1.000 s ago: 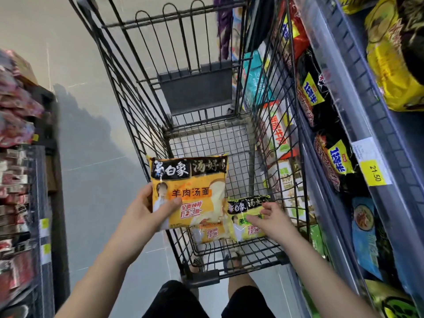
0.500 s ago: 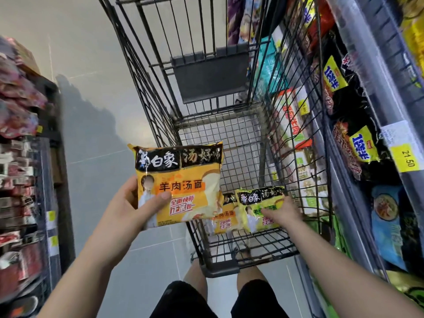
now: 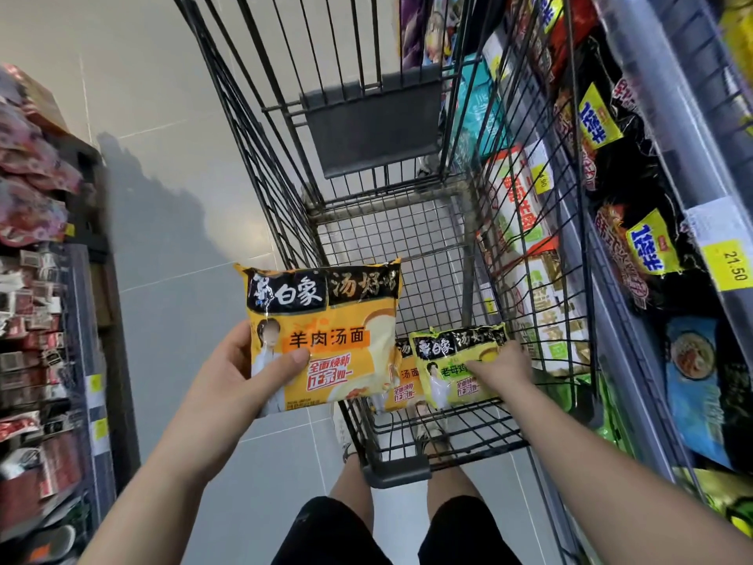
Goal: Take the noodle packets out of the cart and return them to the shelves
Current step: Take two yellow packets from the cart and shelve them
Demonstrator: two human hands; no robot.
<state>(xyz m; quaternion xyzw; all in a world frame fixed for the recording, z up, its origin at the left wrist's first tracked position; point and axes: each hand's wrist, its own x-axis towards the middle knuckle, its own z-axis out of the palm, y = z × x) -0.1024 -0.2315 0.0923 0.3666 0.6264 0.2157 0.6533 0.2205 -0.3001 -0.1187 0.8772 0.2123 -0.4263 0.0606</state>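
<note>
My left hand (image 3: 240,373) holds an orange noodle packet (image 3: 326,332) with black top band, lifted over the left side of the black wire cart (image 3: 366,246). My right hand (image 3: 499,371) reaches inside the cart and grips a yellow-green noodle packet (image 3: 452,360) near the cart's bottom at the near end. A second orange packet (image 3: 403,381) lies partly hidden beneath the green one.
Shelves (image 3: 648,222) on the right hold black, blue and green noodle bags, with a yellow price tag (image 3: 733,265) reading 21.50. A rack (image 3: 45,320) of red and pink packets lines the left. Grey tile floor lies between. My legs show below the cart.
The orange packet in my left hand has moved slightly left and up, away from the cart. My right hand has closed on the green packet and lifted it a little.
</note>
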